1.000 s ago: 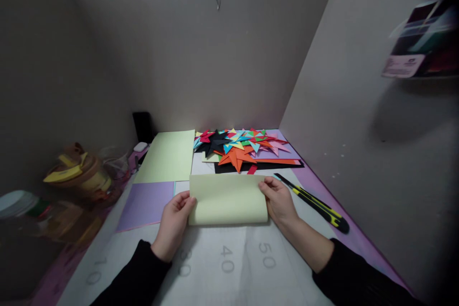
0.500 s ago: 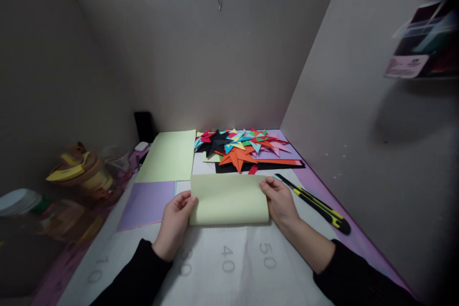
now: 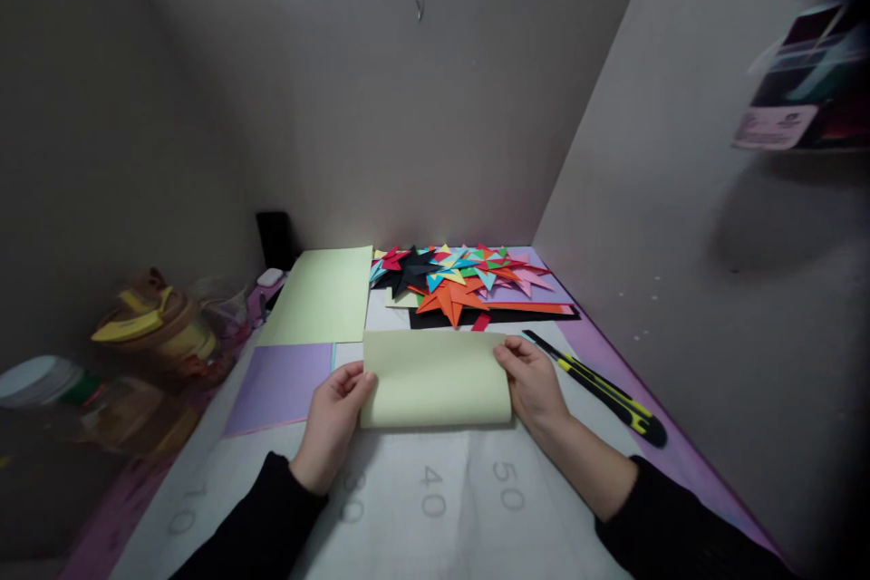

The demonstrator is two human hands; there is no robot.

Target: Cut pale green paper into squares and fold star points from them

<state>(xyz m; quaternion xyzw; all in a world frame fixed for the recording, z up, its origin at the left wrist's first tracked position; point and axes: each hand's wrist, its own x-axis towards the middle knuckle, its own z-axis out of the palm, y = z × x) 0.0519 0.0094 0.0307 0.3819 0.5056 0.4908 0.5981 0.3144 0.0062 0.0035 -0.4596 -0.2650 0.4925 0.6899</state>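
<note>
A pale green sheet of paper is bent over on itself, its near edge a rounded, uncreased curve. My left hand pinches its left side, thumb on top. At the upper right corner my right hand grips the same sheet between thumb and fingers. Just right of that hand lies a black and yellow utility knife, its blade end pointing away from me. Behind the sheet, several folded paper stars are heaped, among them an orange star and a black star.
Another pale green sheet lies back left, with purple paper before it. A clear jar and a brown pot stand left. A black phone-like slab leans at the back wall. Printed numbers mark the white mat.
Both hands keep their hold on the bent sheet almost unmoved. The whole view shifts very slightly.
</note>
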